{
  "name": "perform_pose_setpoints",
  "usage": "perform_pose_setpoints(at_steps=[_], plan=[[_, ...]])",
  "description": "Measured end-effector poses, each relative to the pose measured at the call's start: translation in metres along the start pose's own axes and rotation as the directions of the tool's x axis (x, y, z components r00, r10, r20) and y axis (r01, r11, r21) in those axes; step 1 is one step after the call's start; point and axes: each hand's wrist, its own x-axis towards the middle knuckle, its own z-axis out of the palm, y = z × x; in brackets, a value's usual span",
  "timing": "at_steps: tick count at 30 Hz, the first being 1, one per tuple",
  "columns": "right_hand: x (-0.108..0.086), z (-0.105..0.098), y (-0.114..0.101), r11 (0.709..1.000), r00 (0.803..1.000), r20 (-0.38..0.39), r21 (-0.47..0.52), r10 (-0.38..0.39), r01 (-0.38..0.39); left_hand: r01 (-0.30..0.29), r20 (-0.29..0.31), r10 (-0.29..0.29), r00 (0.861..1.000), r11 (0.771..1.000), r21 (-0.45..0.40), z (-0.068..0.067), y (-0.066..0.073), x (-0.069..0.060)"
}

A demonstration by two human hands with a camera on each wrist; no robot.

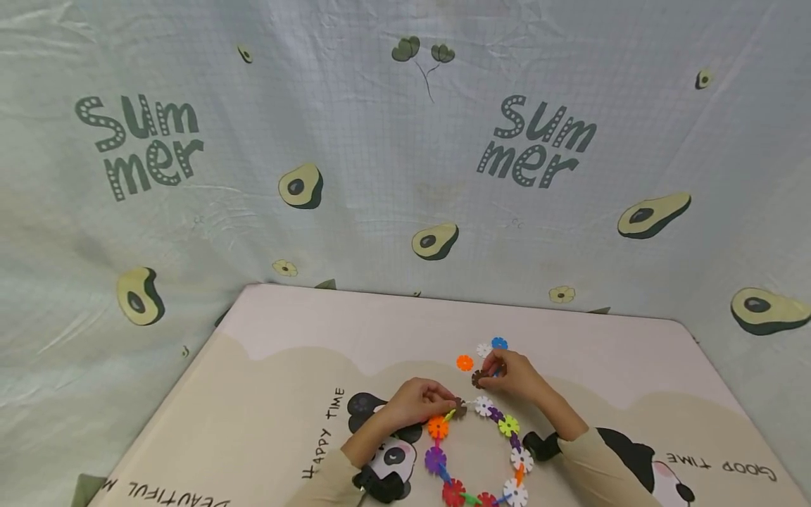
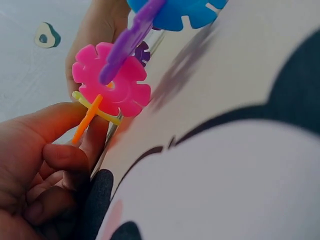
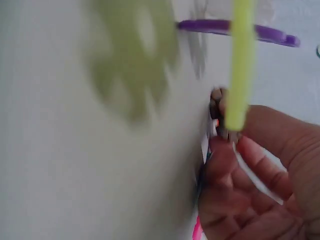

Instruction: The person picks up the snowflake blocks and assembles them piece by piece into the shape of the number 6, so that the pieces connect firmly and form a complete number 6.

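Note:
Notched plastic flower discs in many colours are slotted together into a ring (image 1: 435, 460) on the table. At the ring's upper left, my left hand (image 1: 418, 403) pinches the chain beside a brown disc (image 1: 460, 408) and a yellow-green disc (image 1: 450, 415). In the left wrist view, the left hand (image 2: 45, 170) is close to an orange disc (image 2: 89, 119) and a pink disc (image 2: 115, 82); the exact grip is partly hidden. Above the ring my right hand (image 1: 516, 374) pinches a separate brown disc (image 1: 478, 379), dark between the fingertips in the right wrist view.
Loose discs lie past the ring: an orange one (image 1: 465, 362), a white one (image 1: 483, 350) and a blue one (image 1: 500, 343). The tabletop (image 1: 253, 394) has printed pandas and lettering. A cloth with avocado prints (image 1: 380, 141) hangs behind the table.

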Motion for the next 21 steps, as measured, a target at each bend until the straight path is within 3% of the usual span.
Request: perform_pose_setpoints(at_steps=[6, 12, 21], plan=[[-0.0034, -0.0029, 0.0066, 0.985, 0.985, 0.116, 0.133, -0.129, 0.113, 0.032, 0.005, -0.032, 0.999, 0.999, -0.007, 0.0006, 0.0028, -0.001], [-0.003, -0.0019, 0.0093, 0.93, 0.929, 0.201, 0.265, -0.312, 0.255, 0.028, -0.003, -0.027, 1.0, 0.999, 0.017, -0.001, 0.0039, -0.0026], [-0.0019, 0.0, 0.0042, 0.895, 0.877, 0.239, 0.273, -0.418, 0.352, 0.025, -0.004, -0.025, 1.0, 0.999, -0.027, 0.0002, 0.0025, -0.0011]])
